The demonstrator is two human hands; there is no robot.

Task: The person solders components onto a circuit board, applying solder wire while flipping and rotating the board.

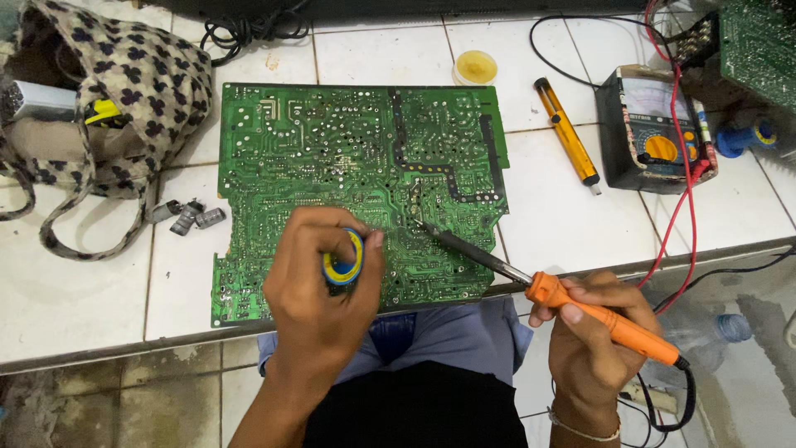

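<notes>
- Right hand (593,332): clenched round orange soldering iron (609,319), pen-style; best kept low and steady, cord (684,390) trailing clear of the wrist.
- Left hand (319,286): closed round small blue-and-yellow solder reel (344,259), resting on the board; wire too fine to see.
- Iron tip (419,222): touching 1 joint near board centre; brief contact advised, neighbouring joints close by.
- Green circuit board (361,195): solder side up, flat on white tiled bench (564,207), near edge overhanging.
- Beyond: yellow desoldering pump (566,133), flux tin (475,66), multimeter (655,129).
</notes>
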